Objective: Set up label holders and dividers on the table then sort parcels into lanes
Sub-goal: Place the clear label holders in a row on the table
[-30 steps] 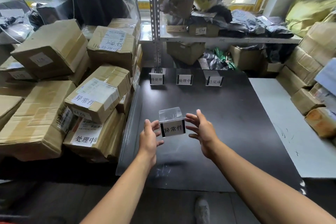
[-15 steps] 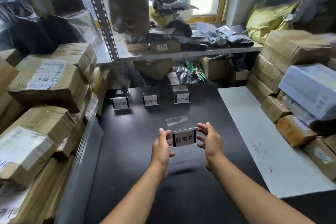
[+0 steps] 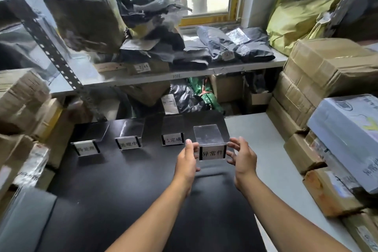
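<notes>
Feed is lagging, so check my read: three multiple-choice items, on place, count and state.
1. The held label holder is where along the row? A) left end B) behind it C) right end
2. How many label holders stand on the black table? A) three B) two C) five
3. What grips the held holder? A) left hand only B) both hands C) nothing
C: it is right of the third holder. A: three stand in a row. B: left hand and right hand pinch its sides.
</notes>
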Demonstrator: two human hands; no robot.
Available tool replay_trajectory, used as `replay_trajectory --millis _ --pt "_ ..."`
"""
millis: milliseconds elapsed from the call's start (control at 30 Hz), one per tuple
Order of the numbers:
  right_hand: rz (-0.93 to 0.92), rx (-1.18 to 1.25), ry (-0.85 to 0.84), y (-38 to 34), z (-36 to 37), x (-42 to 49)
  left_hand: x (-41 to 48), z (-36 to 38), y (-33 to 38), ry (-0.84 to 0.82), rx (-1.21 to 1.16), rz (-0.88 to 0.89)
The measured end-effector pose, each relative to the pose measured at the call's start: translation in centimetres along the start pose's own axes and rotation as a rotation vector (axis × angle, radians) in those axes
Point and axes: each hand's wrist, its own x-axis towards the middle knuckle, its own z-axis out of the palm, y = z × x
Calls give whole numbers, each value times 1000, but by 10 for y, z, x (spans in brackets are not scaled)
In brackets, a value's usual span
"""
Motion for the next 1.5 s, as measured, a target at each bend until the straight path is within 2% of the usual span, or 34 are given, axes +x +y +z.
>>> replay_trajectory --millis 333,633,900,1167,1300,1500 --pt "35 -47 -77 16 26 110 99 38 -10 35 -18 -120" --pt "30 -113 -69 34 36 143 136 47 -19 57 -6 -93" --pt "35 -125 -142 37 40 151 142 40 -20 45 3 -90" --pt "86 -215 -290 38 32 156 129 27 -18 -2 59 -95" --pt "81 -262 -290 32 27 156 113 17 -11 -31 77 -93" --pt "93 -208 -310 21 31 143 85 -12 -22 -14 126 -96"
